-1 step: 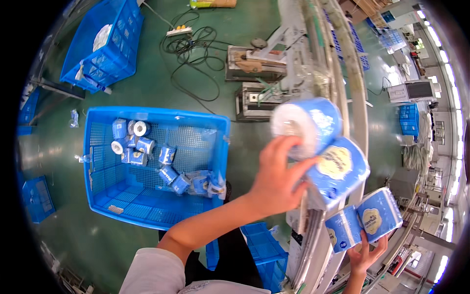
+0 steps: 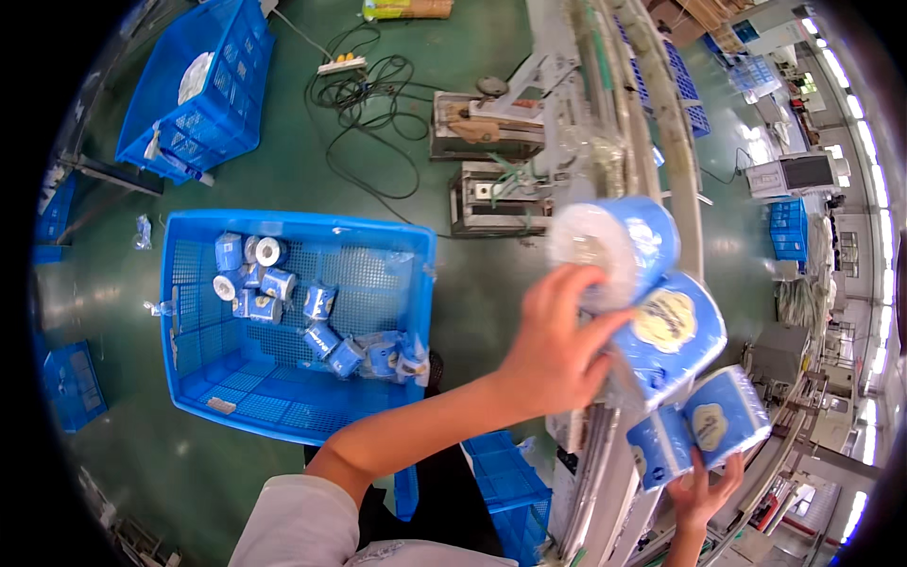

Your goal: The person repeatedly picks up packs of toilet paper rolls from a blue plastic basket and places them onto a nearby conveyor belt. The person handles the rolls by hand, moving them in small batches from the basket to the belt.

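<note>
Between the thumb and fingers of my left hand (image 2: 557, 350) is a blue-wrapped toilet paper roll (image 2: 650, 236), its white end toward me. A second blue-wrapped roll (image 2: 675, 326) with a cream label sits right against it; whether the two share one wrap I cannot tell. Lower right, the fingers of my right hand (image 2: 702, 493) curl round the lower side of a pair of blue-wrapped toilet paper rolls (image 2: 726, 420). Both pairs are close together over the long machine rail (image 2: 605, 472).
A large blue crate (image 2: 302, 223) on the green floor at left holds several wrapped rolls (image 2: 319, 300). Another blue crate (image 2: 241, 85) stands far left. Tangled black cable (image 2: 373, 104) and a power strip (image 2: 342, 64) lie beyond. A blue crate (image 2: 515, 472) is near my legs.
My left hand and its rolls have shifted right and slightly nearer, closer to the other pair. My right hand and its rolls have barely moved.
</note>
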`<state>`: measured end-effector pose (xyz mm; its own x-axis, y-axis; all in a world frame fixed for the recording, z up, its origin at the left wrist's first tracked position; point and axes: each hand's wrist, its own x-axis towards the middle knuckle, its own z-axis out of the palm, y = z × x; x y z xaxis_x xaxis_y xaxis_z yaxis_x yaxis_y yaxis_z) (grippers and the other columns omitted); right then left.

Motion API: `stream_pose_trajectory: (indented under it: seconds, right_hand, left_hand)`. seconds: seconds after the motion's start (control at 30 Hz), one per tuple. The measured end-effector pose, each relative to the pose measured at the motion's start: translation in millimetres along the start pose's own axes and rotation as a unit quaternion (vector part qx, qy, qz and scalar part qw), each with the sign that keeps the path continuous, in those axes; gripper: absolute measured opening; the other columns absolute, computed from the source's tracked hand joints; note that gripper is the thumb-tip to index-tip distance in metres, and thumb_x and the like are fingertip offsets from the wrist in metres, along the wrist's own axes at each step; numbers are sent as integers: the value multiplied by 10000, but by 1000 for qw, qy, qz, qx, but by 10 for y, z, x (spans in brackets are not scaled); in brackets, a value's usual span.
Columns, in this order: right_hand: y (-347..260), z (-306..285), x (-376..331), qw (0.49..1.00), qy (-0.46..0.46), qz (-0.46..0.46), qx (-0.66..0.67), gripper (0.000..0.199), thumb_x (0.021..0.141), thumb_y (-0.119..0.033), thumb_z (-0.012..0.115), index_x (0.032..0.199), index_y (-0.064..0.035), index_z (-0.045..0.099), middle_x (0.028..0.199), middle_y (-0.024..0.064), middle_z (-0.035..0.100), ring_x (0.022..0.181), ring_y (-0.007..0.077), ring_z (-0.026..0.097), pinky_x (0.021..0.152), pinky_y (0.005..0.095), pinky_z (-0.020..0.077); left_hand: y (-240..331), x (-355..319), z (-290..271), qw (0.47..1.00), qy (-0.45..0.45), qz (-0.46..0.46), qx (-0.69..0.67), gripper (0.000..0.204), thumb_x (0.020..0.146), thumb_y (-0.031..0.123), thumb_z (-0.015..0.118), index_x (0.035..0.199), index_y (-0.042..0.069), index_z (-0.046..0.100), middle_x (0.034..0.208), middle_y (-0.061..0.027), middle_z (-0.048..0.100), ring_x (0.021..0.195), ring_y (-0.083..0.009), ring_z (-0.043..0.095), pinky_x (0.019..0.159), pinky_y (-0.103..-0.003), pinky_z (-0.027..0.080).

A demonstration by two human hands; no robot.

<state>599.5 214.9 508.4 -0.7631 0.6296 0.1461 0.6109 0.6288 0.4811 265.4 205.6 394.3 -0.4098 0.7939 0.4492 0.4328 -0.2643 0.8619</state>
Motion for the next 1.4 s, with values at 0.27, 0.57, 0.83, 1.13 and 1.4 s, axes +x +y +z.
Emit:
stream_pose_trajectory:
  seconds: [0.27,0.57,0.83,1.13,1.4]
  right_hand:
    - [521,371,-503,958,-224,-75,165,371,560,-230,636,915,-135,685,1115,165,460,1116,395,439,951,519,394]
    - [107,706,614,951,-198,-78,225,309,658,-82,663,966,-115,664,1164,135,490,1127,330,458,996,435,383]
    - [-898,469,1262,982,-108,-56,144,448,707,98,482,1078,-104,632,1359,140,416,1305,369,316,1057,488,275]
    - [-5345,1189,2109,756,-177,-163,608,337,753,7,582,1071,-94,629,1170,134,541,1081,327,507,931,397,411]
    - [-9626,2558,2582,732,-206,-154,631,467,846,-217,575,1235,22,482,1174,243,540,1101,383,497,943,407,400]
  left_hand:
    - [561,611,1569,938,-311,-7,152,311,562,152,657,835,5,675,1111,-200,485,1093,-342,399,846,-465,315]
    - [-307,759,1766,973,-63,99,201,522,699,225,631,1184,58,536,1303,-198,401,1238,-335,331,1018,-537,207]
    - [-1348,-465,-150,995,25,-20,93,465,719,27,565,1173,126,551,1282,-127,443,1160,-341,430,970,-477,321]
    - [-3672,-4227,-3316,817,251,-426,298,421,739,8,543,1159,13,507,1151,-196,519,1086,-370,477,949,-416,391]
    - [-5748,-5064,-5312,591,428,-682,37,779,742,276,651,1381,-6,307,1332,-242,423,1208,-350,432,991,-433,357]
